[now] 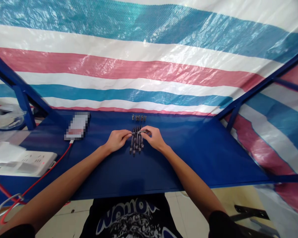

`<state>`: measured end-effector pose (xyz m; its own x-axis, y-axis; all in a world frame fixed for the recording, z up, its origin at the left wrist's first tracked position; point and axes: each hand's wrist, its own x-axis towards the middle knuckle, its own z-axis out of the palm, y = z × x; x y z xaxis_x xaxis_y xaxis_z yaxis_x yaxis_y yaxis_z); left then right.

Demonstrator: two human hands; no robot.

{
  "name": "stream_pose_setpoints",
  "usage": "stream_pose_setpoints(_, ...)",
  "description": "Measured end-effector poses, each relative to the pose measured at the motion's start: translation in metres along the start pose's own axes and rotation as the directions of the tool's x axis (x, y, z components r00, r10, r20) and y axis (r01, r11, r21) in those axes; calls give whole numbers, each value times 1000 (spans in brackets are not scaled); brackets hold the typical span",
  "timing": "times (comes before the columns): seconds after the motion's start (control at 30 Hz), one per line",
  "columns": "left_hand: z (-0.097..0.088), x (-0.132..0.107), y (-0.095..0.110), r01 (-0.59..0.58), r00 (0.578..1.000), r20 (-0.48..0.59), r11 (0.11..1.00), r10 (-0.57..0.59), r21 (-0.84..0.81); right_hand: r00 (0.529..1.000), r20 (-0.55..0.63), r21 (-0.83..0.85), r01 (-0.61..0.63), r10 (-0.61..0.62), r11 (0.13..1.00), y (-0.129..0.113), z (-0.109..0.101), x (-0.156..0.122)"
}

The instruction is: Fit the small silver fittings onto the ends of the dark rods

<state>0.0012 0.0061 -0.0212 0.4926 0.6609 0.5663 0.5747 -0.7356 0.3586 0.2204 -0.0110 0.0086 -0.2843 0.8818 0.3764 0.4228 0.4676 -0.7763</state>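
The left hand (pixel 117 140) and the right hand (pixel 154 138) meet just above the middle of the blue tabletop (pixel 193 158), each in a narrow grip on one slim dark pen (pixel 139 132). The pen lies roughly level between them, its left part pinched by the left fingertips (pixel 128 135) and its right part by the right fingertips (pixel 144 131). Directly beneath the hands, a bunch of dark pens (pixel 136 143) lies side by side on the tabletop, pointing near and far, their far ends partly hidden by the fingers. Beyond them, toward the far edge, stands a short row of small grey pieces (pixel 138 118), too small to identify.

Well to the left lies a pixelated phone (pixel 76 126), with a red cable (pixel 49 168) running from it toward the near left. Further left sits a white power strip (pixel 22 164) with one small red light. A striped tarpaulin (pixel 129 66) in blue, white and pink rises behind the tabletop, held by a blue metal frame (pixel 20 89).
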Motion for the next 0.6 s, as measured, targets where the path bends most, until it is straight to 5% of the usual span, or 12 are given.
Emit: stream_pose_setpoints(0.6, -1, 1, 9, -110, 985, -119, 985, 126, 131, 994, -2, -38, 107, -107, 994, 3, 4, -1)
